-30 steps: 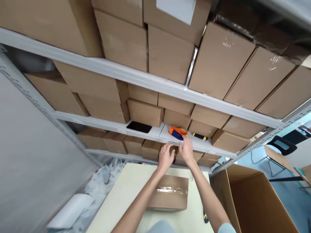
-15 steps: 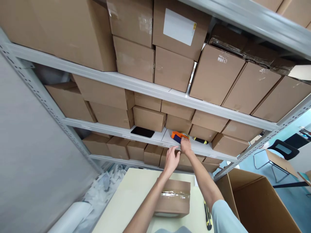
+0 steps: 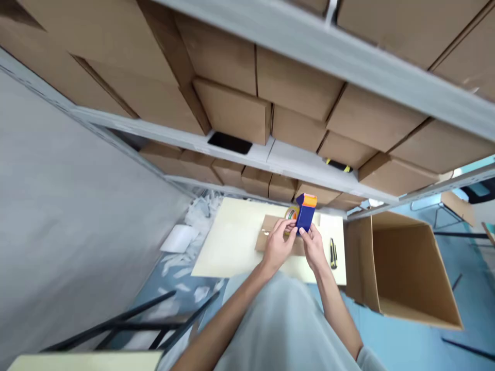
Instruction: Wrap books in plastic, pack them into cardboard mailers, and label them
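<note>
A blue and orange tape dispenser [image 3: 306, 214] with a roll of tape [image 3: 291, 213] on its left side is held up over the table. My right hand [image 3: 314, 248] grips its lower end, thumb on the near face. From the left, the closed fingers and thumb of my left hand [image 3: 279, 241] meet the dispenser just under the roll. Beneath my hands, partly hidden by them, a cardboard box [image 3: 264, 235] lies on the cream table [image 3: 220, 242]. To the right of my right hand rests a black and yellow utility knife [image 3: 333, 253].
Shelves [image 3: 301, 165] packed with cardboard boxes rise beyond the table, holding a black phone-like slab [image 3: 230, 142] and another yellow-black knife [image 3: 339, 165]. At right stands a large open carton [image 3: 410, 268]. White scraps [image 3: 199, 211] and a white roll [image 3: 180, 238] lie left.
The tape dispenser has been lifted off the shelf and brought back over the table, now upright. My left hand has joined my right on it. The view has tilted downward.
</note>
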`<action>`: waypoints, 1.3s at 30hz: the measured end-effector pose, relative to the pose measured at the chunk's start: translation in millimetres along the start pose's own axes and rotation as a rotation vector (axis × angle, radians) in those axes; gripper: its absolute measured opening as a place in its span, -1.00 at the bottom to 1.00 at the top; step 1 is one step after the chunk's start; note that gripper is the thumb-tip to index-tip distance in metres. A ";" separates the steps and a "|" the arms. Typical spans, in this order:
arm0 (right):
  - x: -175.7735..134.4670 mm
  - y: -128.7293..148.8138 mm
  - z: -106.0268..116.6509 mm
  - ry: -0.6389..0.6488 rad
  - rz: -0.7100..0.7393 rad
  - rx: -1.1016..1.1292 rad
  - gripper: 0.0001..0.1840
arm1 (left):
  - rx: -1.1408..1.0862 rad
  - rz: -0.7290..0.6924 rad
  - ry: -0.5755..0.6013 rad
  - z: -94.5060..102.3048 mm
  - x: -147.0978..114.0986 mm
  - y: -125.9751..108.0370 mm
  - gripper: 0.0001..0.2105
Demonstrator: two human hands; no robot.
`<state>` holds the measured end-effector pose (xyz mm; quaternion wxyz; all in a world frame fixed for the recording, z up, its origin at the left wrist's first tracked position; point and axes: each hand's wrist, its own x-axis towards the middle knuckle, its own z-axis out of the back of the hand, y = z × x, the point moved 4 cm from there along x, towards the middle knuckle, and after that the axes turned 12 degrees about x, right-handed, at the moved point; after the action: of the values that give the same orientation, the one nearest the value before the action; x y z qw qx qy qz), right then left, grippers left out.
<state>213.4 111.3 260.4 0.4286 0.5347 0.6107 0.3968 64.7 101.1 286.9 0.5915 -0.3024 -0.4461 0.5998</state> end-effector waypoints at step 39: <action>-75.5 8.9 -4.5 0.122 -0.154 -0.316 -0.43 | -0.050 0.078 0.163 85.3 -8.9 -6.1 -0.53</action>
<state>216.4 37.1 277.7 0.4983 0.3874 0.6047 0.4857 -7.5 76.6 326.6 0.5943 -0.3818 -0.3993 0.5845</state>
